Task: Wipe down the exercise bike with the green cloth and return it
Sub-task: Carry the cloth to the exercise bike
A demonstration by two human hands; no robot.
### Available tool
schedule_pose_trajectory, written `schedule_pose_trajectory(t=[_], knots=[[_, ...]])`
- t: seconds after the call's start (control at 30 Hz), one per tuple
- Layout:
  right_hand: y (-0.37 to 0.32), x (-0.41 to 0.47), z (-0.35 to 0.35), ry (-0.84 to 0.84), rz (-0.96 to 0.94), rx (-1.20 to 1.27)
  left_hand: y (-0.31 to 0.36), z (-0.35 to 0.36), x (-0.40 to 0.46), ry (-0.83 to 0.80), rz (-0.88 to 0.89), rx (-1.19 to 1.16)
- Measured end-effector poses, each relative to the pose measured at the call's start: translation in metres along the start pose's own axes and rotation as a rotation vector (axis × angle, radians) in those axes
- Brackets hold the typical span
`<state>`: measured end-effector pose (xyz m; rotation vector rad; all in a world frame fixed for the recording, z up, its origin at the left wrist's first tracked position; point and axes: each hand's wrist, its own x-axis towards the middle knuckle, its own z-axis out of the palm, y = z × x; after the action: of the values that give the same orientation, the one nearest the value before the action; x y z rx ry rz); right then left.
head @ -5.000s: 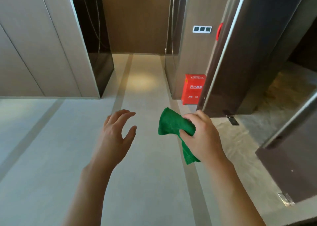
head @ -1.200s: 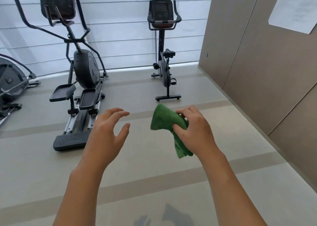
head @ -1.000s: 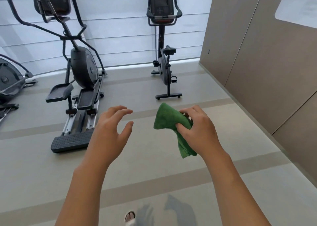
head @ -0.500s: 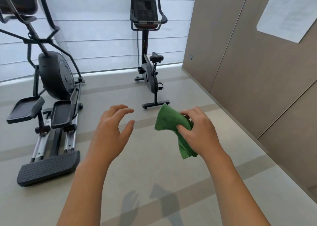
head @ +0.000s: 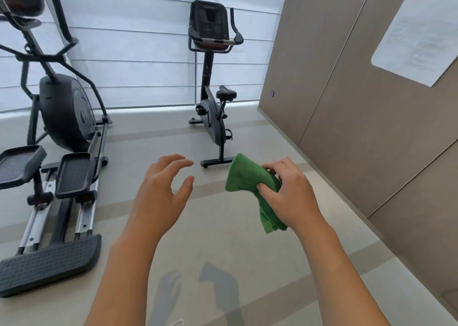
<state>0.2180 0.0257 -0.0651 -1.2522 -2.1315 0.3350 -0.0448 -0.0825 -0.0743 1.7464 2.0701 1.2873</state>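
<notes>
A black upright exercise bike stands ahead by the window, with its console and handlebars at the top and its seat facing right. The green cloth is bunched in my right hand, which is held out in front of me, short of the bike's rear foot. One end of the cloth hangs below my palm. My left hand hovers beside it, fingers spread and curled, holding nothing.
A black elliptical trainer fills the left side, its pedals and rear step reaching toward me. A brown panelled wall with a white paper sheet runs along the right. Grey floor lies between me and the bike.
I have walked from a corridor into the gym room. Over the last second the bike has grown larger and closer, and the elliptical has slid left. Both hands keep the same pose.
</notes>
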Motion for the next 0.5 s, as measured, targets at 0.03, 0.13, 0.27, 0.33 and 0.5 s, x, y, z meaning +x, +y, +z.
schedule_pose_trajectory(t=[0.03,0.13,0.27,0.33,0.5], knots=[[0.003,0.007,0.002,-0.002,0.0,-0.003,-0.002,0.004,0.008,0.001,0.002,0.001],[0.019,0.03,0.007,0.0,-0.006,-0.001,-0.007,0.018,0.031,0.007,0.013,-0.001],[0.048,0.069,0.013,0.023,-0.01,0.02,-0.012,0.041,0.068,0.023,0.031,0.017],[0.067,0.094,0.016,0.027,-0.01,0.038,-0.011,0.058,0.093,0.026,0.032,0.038],[0.124,0.163,0.013,0.032,-0.01,0.068,0.005,0.105,0.161,0.015,0.041,0.074]])
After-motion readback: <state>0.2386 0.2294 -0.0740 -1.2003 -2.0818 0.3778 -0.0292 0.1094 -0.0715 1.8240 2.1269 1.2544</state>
